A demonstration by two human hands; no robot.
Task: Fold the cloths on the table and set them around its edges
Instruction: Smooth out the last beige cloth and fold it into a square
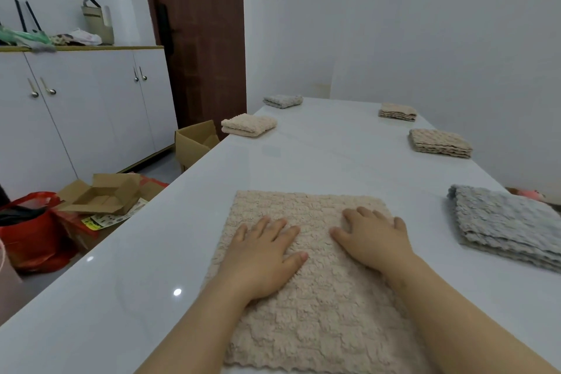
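Note:
A beige textured cloth (306, 307) lies spread flat on the white table (334, 161) right in front of me. My left hand (264, 255) and my right hand (373, 237) both press flat on it, palms down, fingers apart, gripping nothing. Folded cloths sit along the table's edges: a cream one (249, 125) and a grey one (283, 100) on the left side, two beige ones (397, 112) (440, 143) on the right side, and a larger grey one (510, 228) at the near right.
White cabinets (85, 112) stand along the left wall beside a brown door (200, 39). On the floor left of the table are open cardboard boxes (103, 194) (194, 143) and a red bag (30, 231). A white wall runs close behind the table's right side.

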